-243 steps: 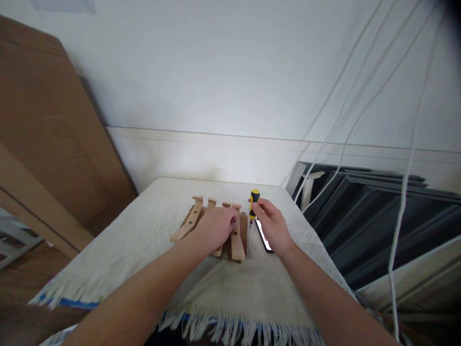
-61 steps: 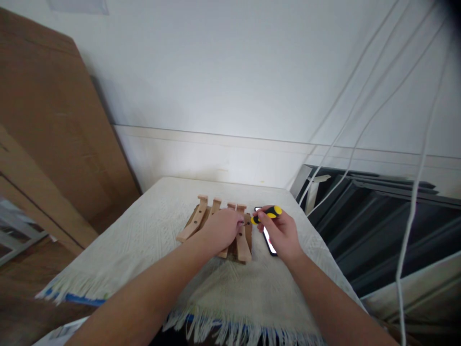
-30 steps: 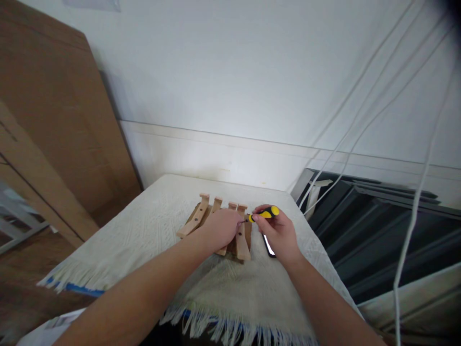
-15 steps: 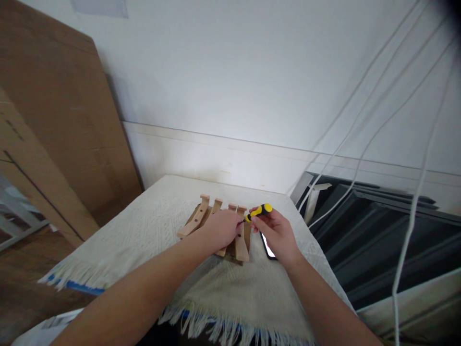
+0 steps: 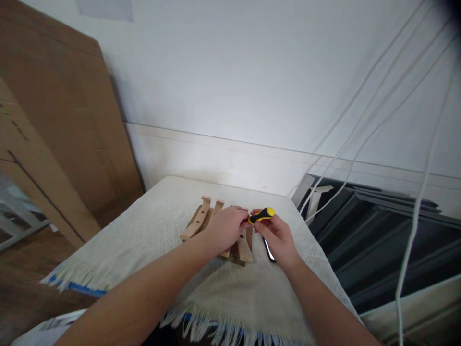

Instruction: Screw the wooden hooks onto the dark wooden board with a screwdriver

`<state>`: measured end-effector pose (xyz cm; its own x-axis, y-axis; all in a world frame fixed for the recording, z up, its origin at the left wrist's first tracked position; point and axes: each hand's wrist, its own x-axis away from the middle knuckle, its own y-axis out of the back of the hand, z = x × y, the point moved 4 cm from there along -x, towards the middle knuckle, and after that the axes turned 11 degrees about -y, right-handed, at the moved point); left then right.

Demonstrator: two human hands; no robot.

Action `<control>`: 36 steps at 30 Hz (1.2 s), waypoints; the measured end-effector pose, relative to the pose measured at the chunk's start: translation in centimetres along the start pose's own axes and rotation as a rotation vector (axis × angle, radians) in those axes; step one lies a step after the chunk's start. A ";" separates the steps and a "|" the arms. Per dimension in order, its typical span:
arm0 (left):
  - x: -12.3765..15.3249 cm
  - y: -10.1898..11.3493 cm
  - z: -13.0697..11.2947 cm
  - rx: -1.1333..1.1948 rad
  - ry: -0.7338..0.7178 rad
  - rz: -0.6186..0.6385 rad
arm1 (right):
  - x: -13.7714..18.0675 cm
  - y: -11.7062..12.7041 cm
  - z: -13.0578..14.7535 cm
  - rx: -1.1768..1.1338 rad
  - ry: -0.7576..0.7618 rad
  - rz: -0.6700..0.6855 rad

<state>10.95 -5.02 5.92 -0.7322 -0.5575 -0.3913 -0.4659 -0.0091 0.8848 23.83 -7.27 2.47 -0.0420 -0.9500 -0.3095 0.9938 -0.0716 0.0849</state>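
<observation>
My right hand [image 5: 279, 238] grips the yellow and black handle of a screwdriver [image 5: 264, 216], which points left towards my left hand [image 5: 230, 225]. My left hand lies over the wooden pieces, its fingers drawn together at the screwdriver's front end; what they pinch, and the tool's tip, are hidden. Under and beside it are several pale wooden pieces with raised ends. The leftmost wooden piece [image 5: 197, 222] shows dark holes, and the rightmost wooden piece [image 5: 245, 249] sticks out below my left hand. A phone [image 5: 271, 254] with a lit screen lies partly under my right hand.
A cream fringed cloth [image 5: 144, 235] covers the table. Behind it stands a white wall [image 5: 230, 86]. Large cardboard [image 5: 68, 120] leans at the left. Dark panels [image 5: 378, 240] and hanging white cables [image 5: 414, 216] are at the right.
The screwdriver's front end has come closer to my left fingers, and its handle has shifted slightly right and down in view. My left hand has edged right over the wooden pieces.
</observation>
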 end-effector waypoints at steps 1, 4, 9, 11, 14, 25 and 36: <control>0.0 -0.1 0.0 0.000 0.002 0.004 | 0.0 0.0 0.0 0.020 0.010 0.004; 0.0 -0.3 0.2 0.000 0.016 0.004 | -0.1 0.2 -0.1 0.116 0.032 -0.002; 0.1 -0.1 0.0 0.011 0.003 -0.064 | -0.6 0.4 -0.7 0.178 0.038 -0.039; 0.2 0.1 -0.2 0.009 0.007 -0.076 | -0.6 0.4 -0.8 0.169 0.032 -0.048; 0.1 0.3 -0.4 0.002 -0.008 -0.046 | -0.4 0.4 -0.7 0.176 0.056 -0.042; 0.2 0.4 -0.4 0.028 0.001 -0.087 | -0.5 1.0 -0.5 0.281 0.081 -0.132; 0.2 0.5 -0.4 0.068 -0.044 -0.104 | 0.3 0.8 0.3 0.242 0.159 -0.111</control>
<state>10.75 -5.47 6.39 -0.6988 -0.5194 -0.4918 -0.5716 -0.0077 0.8205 24.56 -7.73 2.77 -0.1129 -0.8741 -0.4725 0.9299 -0.2604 0.2596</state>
